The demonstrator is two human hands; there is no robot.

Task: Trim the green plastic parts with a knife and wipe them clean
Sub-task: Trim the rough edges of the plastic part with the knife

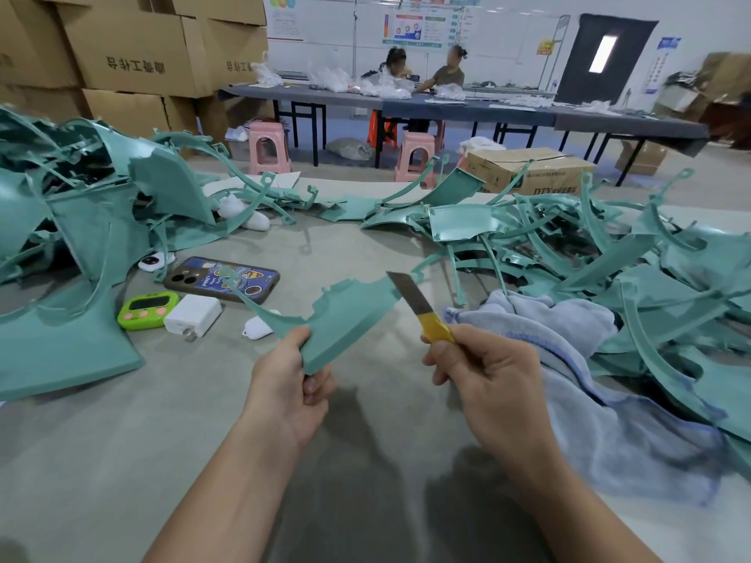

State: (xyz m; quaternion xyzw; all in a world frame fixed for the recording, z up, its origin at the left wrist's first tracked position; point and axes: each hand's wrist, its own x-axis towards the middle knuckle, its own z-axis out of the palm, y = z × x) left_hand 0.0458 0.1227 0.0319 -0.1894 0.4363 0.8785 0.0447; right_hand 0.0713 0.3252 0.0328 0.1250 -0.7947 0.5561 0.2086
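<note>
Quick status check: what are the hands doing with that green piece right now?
Left hand grips green part. Right hand holds knife, blade at part's far corner. Towel lies right; nothing blocking.

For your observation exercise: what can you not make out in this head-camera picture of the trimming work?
Head view:
- knife handle: mostly hidden in the right hand.
- near corner of the green part: covered by the left hand.
- blade tip against the part: contact unclear.
- cloth: right side under the green pile.
</note>
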